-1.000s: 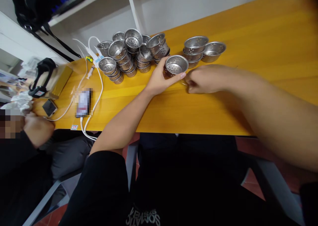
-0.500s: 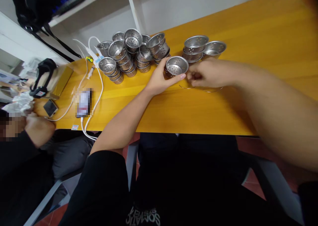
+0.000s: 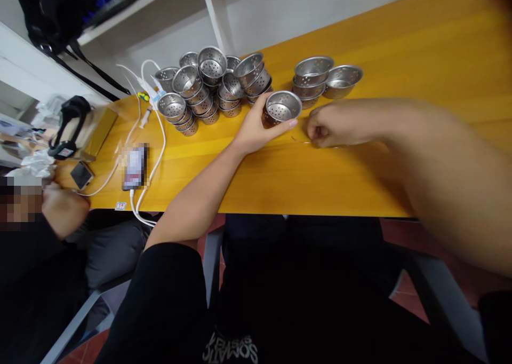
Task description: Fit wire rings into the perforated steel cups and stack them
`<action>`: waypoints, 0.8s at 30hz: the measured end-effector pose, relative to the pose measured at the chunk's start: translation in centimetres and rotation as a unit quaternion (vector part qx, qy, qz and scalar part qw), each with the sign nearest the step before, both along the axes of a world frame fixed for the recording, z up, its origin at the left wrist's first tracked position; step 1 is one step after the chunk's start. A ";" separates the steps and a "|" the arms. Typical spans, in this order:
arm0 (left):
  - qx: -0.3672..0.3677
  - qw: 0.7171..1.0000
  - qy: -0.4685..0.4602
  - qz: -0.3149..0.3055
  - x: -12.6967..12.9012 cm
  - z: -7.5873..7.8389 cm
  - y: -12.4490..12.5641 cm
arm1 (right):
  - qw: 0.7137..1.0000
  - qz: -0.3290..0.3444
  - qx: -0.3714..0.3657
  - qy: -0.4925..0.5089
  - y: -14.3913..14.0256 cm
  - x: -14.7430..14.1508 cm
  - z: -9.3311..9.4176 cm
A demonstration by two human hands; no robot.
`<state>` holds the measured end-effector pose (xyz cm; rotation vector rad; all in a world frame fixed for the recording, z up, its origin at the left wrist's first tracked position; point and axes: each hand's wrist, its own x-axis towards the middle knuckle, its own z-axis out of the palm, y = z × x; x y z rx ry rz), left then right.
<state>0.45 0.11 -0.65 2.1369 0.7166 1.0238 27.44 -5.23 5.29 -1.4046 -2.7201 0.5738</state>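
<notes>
My left hand [image 3: 256, 126] is wrapped round a perforated metal strainer cup [image 3: 283, 108], with the thumb along its near side. The cup's open top faces up. To its right, my right hand [image 3: 326, 126] is closed low over the table, fingers curled inward; what they hold, if anything, is hidden. A thin wire-like strand [image 3: 300, 140] shows beside and under that hand. Just behind it stand stacked strainer cups [image 3: 313, 73] and a single strainer cup [image 3: 343, 81].
Several stacks of strainer cups [image 3: 212, 68] crowd the back of the yellow table [image 3: 256, 185]. Leftward lie a phone [image 3: 135, 167], white cables [image 3: 163, 134], a syringe-like item [image 3: 145, 117] and a cardboard box [image 3: 94, 132]. Another person's arm [image 3: 66, 206] rests at the far left.
My right hand has drawn slightly toward me and away from the cups behind it, so the single cup shows more fully. My left hand keeps its hold on the strainer cup.
</notes>
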 end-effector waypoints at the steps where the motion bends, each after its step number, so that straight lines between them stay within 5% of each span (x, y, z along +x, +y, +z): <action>1: -0.005 1.000 -0.003 0.004 0.0 0.1 -0.1 | 0.997 0.012 -0.022 -0.068 -0.4 -0.8 0.5; 8: -0.028 0.999 -0.018 0.022 0.1 0.8 -0.6 | 0.977 -0.021 0.015 -0.213 -2.4 -4.7 3.9; 17: -0.020 1.000 0.006 0.009 0.0 0.6 -0.5 | 0.989 0.005 0.014 -0.147 -1.3 -3.1 2.0; 24: -0.003 1.000 0.014 0.013 -0.1 0.6 -0.6 | 0.992 -0.028 0.008 -0.124 -1.3 -2.2 3.1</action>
